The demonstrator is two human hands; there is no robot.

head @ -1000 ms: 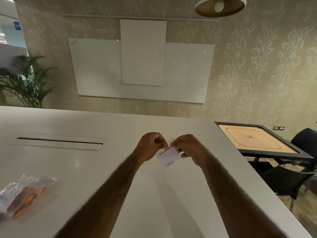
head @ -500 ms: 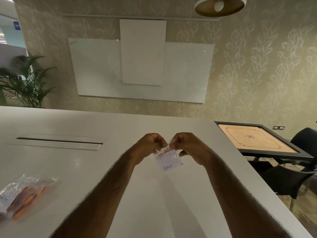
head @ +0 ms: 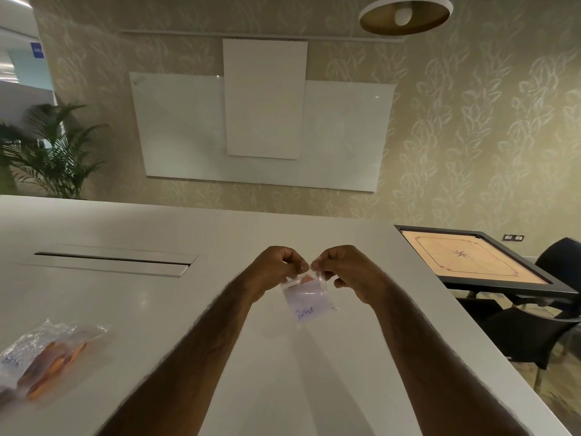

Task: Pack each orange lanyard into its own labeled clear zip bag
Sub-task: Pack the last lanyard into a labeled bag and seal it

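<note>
Both hands, left (head: 276,269) and right (head: 349,272), pinch the labeled zip bag (head: 306,302) hanging between them.

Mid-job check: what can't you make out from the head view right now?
- Bag seal, head view: hidden by the grip of the left hand and right hand; zipped or not, unclear.
- Lanyard inside: only an orange sliver shows above the label.
- Label writing: too blurred to read surely.
- Packed bags at left: cut by the frame edge; count unclear.
</note>
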